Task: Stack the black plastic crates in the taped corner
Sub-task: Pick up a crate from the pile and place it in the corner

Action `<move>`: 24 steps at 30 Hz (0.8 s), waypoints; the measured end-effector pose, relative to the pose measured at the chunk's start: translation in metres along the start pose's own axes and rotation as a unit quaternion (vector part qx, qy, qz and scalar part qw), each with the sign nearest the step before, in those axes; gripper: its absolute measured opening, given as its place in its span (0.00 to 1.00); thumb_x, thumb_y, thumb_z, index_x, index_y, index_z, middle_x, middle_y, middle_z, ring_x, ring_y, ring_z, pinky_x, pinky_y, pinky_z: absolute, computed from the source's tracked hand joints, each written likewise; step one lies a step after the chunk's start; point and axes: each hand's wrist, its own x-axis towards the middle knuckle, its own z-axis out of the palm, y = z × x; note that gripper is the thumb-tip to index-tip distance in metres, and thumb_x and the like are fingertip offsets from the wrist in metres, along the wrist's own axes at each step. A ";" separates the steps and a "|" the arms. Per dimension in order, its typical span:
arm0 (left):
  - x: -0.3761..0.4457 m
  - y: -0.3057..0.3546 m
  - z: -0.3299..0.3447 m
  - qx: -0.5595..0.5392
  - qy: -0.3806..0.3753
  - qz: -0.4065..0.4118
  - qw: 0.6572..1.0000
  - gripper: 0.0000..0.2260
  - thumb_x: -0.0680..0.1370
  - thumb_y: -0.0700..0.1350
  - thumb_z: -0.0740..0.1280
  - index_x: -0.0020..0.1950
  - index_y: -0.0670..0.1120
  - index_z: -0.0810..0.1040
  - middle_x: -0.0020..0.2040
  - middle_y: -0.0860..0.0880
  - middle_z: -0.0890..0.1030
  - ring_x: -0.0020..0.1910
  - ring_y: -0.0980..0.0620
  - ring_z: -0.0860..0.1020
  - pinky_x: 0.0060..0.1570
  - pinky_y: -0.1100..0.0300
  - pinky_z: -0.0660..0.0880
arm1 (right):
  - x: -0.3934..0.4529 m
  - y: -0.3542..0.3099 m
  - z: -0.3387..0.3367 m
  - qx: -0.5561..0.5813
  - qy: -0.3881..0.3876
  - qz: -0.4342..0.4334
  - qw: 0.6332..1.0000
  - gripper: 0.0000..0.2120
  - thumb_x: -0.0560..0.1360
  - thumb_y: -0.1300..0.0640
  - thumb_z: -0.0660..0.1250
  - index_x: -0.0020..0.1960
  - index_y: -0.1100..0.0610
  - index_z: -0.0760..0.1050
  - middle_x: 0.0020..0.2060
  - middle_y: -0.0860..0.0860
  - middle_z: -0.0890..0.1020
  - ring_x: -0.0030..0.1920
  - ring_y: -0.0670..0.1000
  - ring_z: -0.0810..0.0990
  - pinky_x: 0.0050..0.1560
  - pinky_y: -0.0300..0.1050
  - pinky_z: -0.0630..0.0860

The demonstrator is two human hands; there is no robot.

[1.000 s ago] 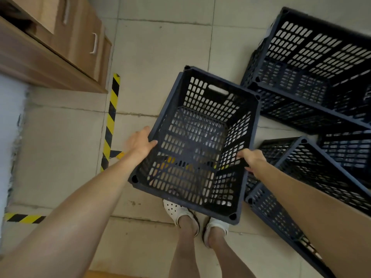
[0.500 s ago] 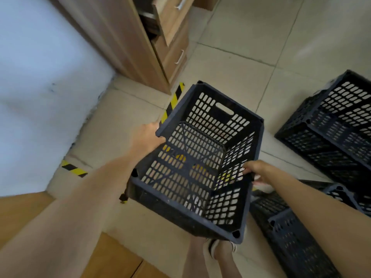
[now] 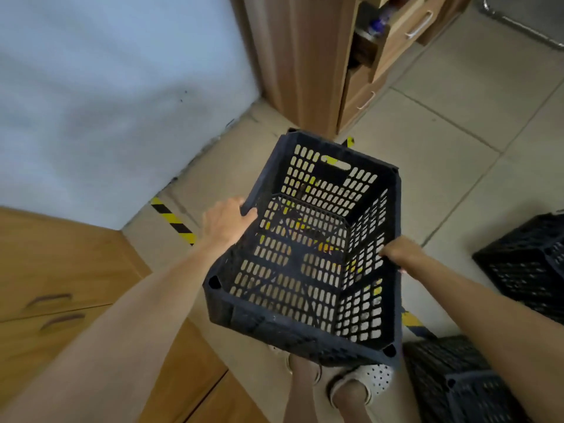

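– How's the person holding it?

– Both arms stretched forward and down. The left hand [image 3: 227, 219] grips the crate [image 3: 305, 254] at its left rim, thumb hooked over the top edge, fingers out of sight on the outer side. The right hand [image 3: 403, 253] grasps the right wall, fingers curled over the rim about halfway along.

– And the crate itself?

– Off the floor, carried open side up, tilted a little so the near end sits lower. Through the slots in its base you catch bits of the tape [image 3: 174, 219], yellow and black, so it hangs over the marked corner.

– What's around it?

– White wall [image 3: 106, 102] on the left, meeting a tall wooden cabinet [image 3: 293, 56] ahead. Beyond that cabinet are drawers [image 3: 409, 29] with metal handles, one pulled out. Lower left, another wooden unit [image 3: 61, 285] with two dark handles. The tape runs across the tile floor [image 3: 442, 132] from the wall's foot towards the crate.

– Anything in the way?

– Two more crates on the right: one [image 3: 525, 264] near the frame's edge, another [image 3: 457, 383] lower down beside the person's feet. The feet wear pale perforated clogs [image 3: 370, 381], partly hidden under the held crate. Whether the corner holds anything already, I can't tell; the crate covers most of it.
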 end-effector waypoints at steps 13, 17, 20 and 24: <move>0.011 -0.163 -0.067 0.119 -0.097 -0.072 0.985 0.15 0.82 0.55 0.57 0.60 0.45 0.70 0.43 0.48 0.77 0.45 0.45 0.80 0.42 0.54 0.73 | -0.035 -0.201 0.052 -0.299 0.032 -0.111 0.947 0.13 0.78 0.64 0.58 0.58 0.68 0.76 0.59 0.63 0.78 0.61 0.61 0.77 0.58 0.47 0.73; 0.006 -0.203 -0.076 0.116 -0.120 -0.113 0.980 0.16 0.82 0.56 0.57 0.60 0.44 0.71 0.45 0.48 0.77 0.46 0.45 0.80 0.46 0.52 0.76 | -0.029 -0.240 0.079 -0.294 0.027 -0.151 0.944 0.08 0.75 0.60 0.57 0.49 0.63 0.73 0.61 0.65 0.75 0.57 0.62 0.77 0.59 0.52 0.71; 0.003 -0.223 -0.078 0.099 -0.134 -0.150 0.975 0.17 0.82 0.55 0.56 0.63 0.45 0.69 0.45 0.48 0.76 0.46 0.46 0.79 0.45 0.52 0.74 | -0.034 -0.267 0.088 -0.281 0.035 -0.181 0.942 0.15 0.78 0.57 0.56 0.59 0.63 0.74 0.61 0.66 0.74 0.58 0.63 0.76 0.56 0.52 0.73; 0.013 -0.235 -0.080 0.061 -0.166 -0.199 0.964 0.18 0.82 0.54 0.55 0.65 0.44 0.66 0.48 0.47 0.77 0.46 0.46 0.77 0.46 0.52 0.71 | -0.013 -0.303 0.092 -0.301 0.043 -0.216 0.928 0.13 0.76 0.61 0.60 0.61 0.58 0.71 0.57 0.64 0.76 0.58 0.63 0.76 0.54 0.53 0.75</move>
